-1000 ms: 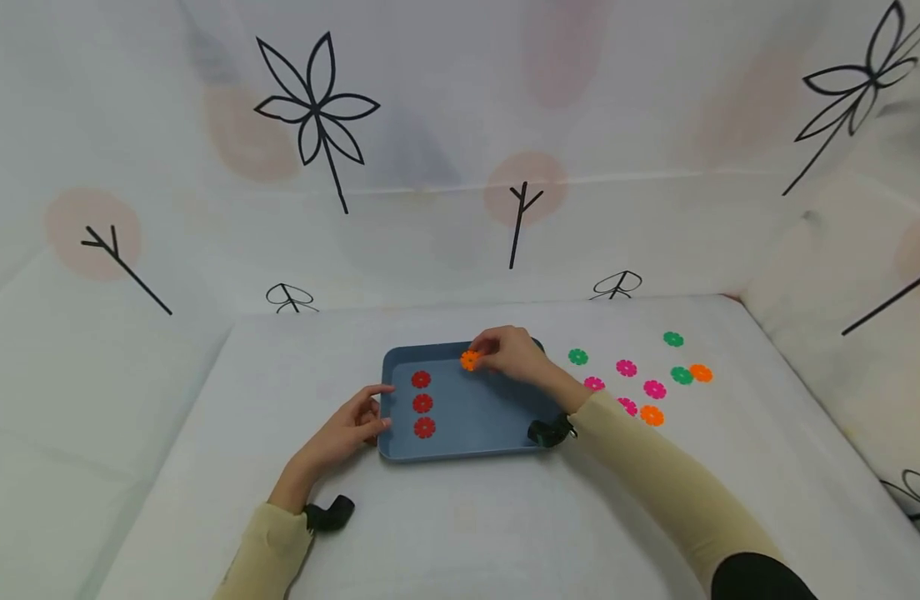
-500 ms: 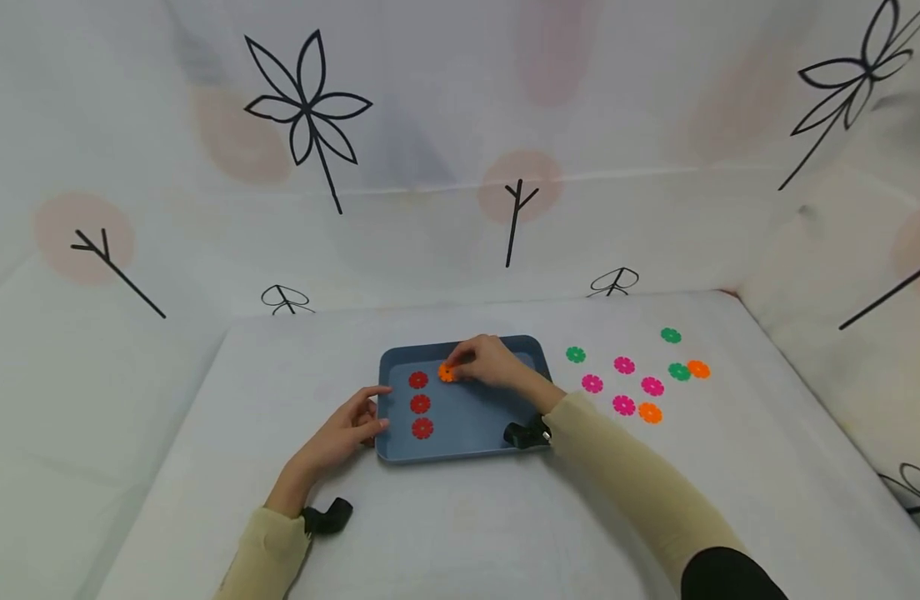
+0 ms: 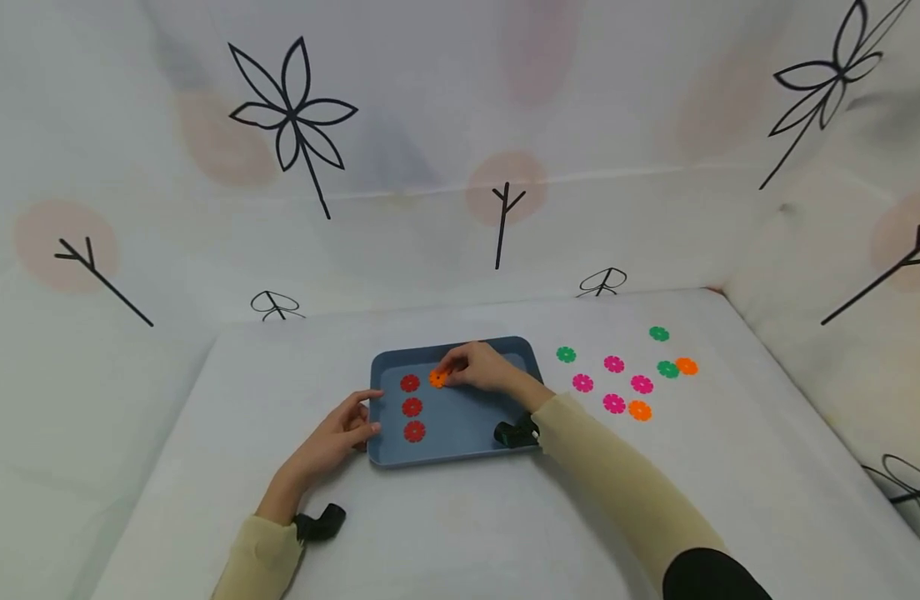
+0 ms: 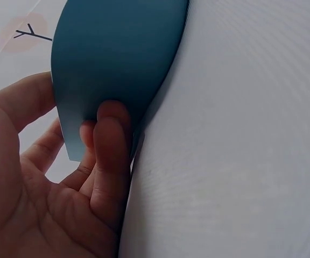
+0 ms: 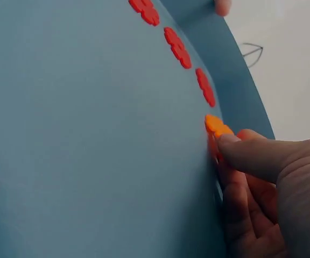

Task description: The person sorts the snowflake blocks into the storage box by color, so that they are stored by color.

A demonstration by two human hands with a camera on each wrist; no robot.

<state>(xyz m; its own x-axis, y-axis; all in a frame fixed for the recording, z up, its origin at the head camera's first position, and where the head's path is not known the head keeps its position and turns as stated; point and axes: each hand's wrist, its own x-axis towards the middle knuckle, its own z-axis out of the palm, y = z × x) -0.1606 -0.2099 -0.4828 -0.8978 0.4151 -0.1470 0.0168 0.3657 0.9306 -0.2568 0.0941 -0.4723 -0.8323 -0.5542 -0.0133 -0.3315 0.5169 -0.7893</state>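
Observation:
A blue-grey tray (image 3: 460,429) lies on the white table. Three red flower-shaped discs stand in a column near its left end: the top one (image 3: 410,383), the middle one (image 3: 412,407) and the bottom one (image 3: 414,431). My right hand (image 3: 481,367) pinches an orange flower-shaped disc (image 3: 437,379) between thumb and fingers, just right of the top red disc. In the right wrist view the orange disc (image 5: 215,124) is low at the tray floor; contact is hard to tell. My left hand (image 3: 328,443) holds the tray's left rim, thumb and curled fingers against the tray side (image 4: 117,54).
Right of the tray lie several loose flower discs: green (image 3: 567,355), pink (image 3: 613,403) and orange (image 3: 640,410). One green disc (image 3: 667,369) touches another orange disc (image 3: 687,367). A patterned white cloth (image 3: 400,242) rises behind the table.
My right hand has moved left and down with the orange disc, from the tray's upper middle to beside the top red disc. The left hand keeps its place on the rim.

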